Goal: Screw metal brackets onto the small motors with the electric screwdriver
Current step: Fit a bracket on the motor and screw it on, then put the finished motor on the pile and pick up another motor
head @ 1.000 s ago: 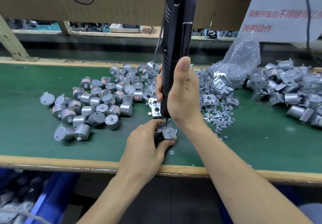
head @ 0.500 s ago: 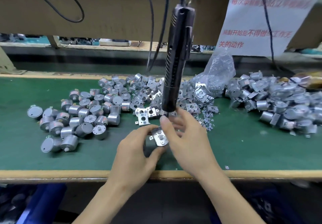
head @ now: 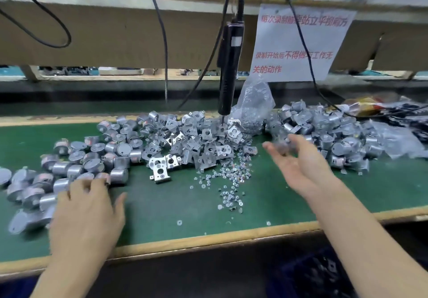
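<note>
My left hand (head: 85, 207) lies with spread fingers on the pile of bare silver motors (head: 76, 158) at the left, fingertips touching one; motion blur hides any grip. My right hand (head: 298, 161) is stretched out palm up, fingers relaxed, toward the heap of motors with brackets (head: 324, 131) at the right. A blurred grey shape sits at its fingertips. The black electric screwdriver (head: 229, 66) hangs free on its cable above the loose metal brackets (head: 196, 142) in the middle. Small screws (head: 231, 177) are scattered in front of them.
A clear plastic bag (head: 252, 105) stands behind the brackets. The green mat (head: 173, 205) ends in a wooden front edge (head: 208, 239). A paper notice (head: 298, 43) and dangling cables (head: 162, 43) hang at the back. Packaging (head: 370, 103) lies far right.
My right hand let go of the screwdriver, which swung up and hangs free, then moved right to the finished heap. My left hand left the bracketed motor and moved left onto the bare motors.
</note>
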Motion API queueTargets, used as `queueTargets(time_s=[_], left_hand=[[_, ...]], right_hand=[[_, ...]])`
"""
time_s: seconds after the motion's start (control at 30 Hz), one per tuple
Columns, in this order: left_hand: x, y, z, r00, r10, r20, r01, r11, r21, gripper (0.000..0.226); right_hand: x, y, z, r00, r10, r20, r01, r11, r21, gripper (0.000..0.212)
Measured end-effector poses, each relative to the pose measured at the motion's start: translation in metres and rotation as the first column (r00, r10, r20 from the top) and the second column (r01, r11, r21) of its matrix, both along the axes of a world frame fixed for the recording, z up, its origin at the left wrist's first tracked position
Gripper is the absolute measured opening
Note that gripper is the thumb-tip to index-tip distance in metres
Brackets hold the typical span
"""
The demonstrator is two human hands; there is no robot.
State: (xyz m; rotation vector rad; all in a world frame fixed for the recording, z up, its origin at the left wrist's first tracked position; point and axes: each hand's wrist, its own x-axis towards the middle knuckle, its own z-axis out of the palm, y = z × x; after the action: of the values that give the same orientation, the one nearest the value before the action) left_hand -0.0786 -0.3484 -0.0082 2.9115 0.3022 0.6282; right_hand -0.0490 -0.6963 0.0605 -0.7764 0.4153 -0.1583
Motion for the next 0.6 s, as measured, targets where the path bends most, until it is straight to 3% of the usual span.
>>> queueTargets(time_s=[0.1, 0.2, 0.27, 0.3, 0.37, 0.43, 0.53, 0.6], left_hand=[[0.007, 0.012, -0.004, 0.994, 0.017, -0.11, -0.019, 1.0, -0.015, 0.041], [0.01, 0.009, -0.006, 0.994, 0.004, -0.112, -0.006, 1.0, -0.023, 0.043], [0.01, 0.007, -0.005, 0.994, 0.008, -0.108, -0.012, 0.999, -0.041, 0.044], [0.01, 0.006, -0.004, 0.994, 0.005, -0.108, -0.011, 0.999, -0.054, 0.044], [0.007, 0.002, -0.001, 0.994, -0.041, -0.098, 0.032, 0.995, -0.092, 0.041], [0.004, -0.004, 0.002, 0.989, -0.133, -0.072, 0.121, 0.981, -0.149, 0.037], [-0.002, -0.019, 0.006, 0.91, -0.415, -0.004, 0.405, 0.888, -0.217, 0.034], [-0.006, -0.031, 0.006, 0.815, -0.579, 0.02, 0.568, 0.792, -0.226, 0.035]], right_hand=[[0.027, -0.048, 0.042, 0.979, -0.195, 0.065, 0.184, 0.973, 0.138, 0.046], [0.041, -0.082, 0.075, 0.918, -0.378, 0.118, 0.336, 0.901, 0.273, 0.05], [0.046, -0.089, 0.084, 0.904, -0.402, 0.147, 0.338, 0.88, 0.333, 0.055], [0.047, -0.086, 0.086, 0.926, -0.342, 0.16, 0.289, 0.915, 0.281, 0.058], [0.051, -0.069, 0.083, 0.973, -0.172, 0.156, 0.17, 0.985, 0.026, 0.06], [0.053, -0.04, 0.08, 0.991, -0.024, 0.132, 0.064, 0.949, -0.307, 0.058], [0.055, 0.011, 0.078, 0.974, 0.191, 0.119, -0.047, 0.69, -0.722, 0.07], [0.057, 0.042, 0.078, 0.942, 0.306, 0.136, -0.036, 0.495, -0.868, 0.083]])
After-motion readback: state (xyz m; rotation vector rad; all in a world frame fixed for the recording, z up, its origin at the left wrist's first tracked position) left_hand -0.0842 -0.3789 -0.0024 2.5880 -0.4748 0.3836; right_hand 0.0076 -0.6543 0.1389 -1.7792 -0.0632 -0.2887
